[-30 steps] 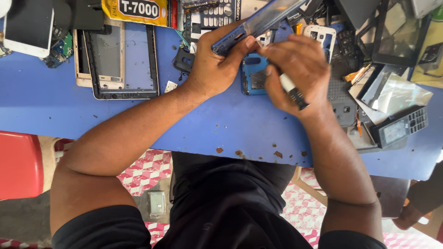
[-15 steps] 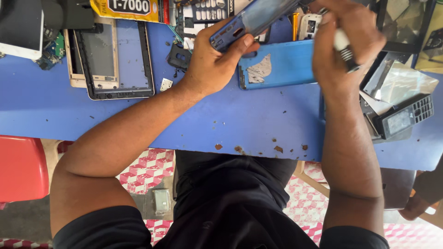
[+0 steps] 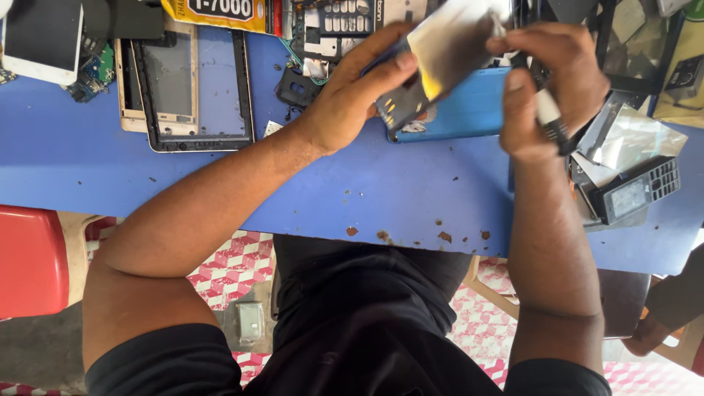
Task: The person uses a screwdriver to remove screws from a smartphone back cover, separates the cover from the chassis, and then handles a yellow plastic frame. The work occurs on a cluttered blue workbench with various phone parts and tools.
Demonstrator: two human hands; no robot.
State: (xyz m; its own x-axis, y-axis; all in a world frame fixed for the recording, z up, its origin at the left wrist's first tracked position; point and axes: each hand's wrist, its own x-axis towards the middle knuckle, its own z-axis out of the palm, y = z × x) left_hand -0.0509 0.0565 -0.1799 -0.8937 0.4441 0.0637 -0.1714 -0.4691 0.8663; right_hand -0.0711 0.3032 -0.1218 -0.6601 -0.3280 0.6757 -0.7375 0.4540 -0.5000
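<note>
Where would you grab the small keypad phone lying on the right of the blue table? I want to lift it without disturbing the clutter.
Take the keypad phone by its two long side edges, coming from above. It lies flat and face up, slanted on a pile of loose parts and a shiny foil sheet, so its ends are crowded while its long edges look free.

Black short-sleeve tee, sleeves end at upper arms; forearms bare, no watch/rings visible.

Yellow rectangular sign [image 3: 220,11] with a dark panel lies at the worktop's [image 3: 367,198] far edge. White-framed dark screen [image 3: 42,37] far left. Small grey keypad-phone screen [image 3: 629,198] at right.
</note>
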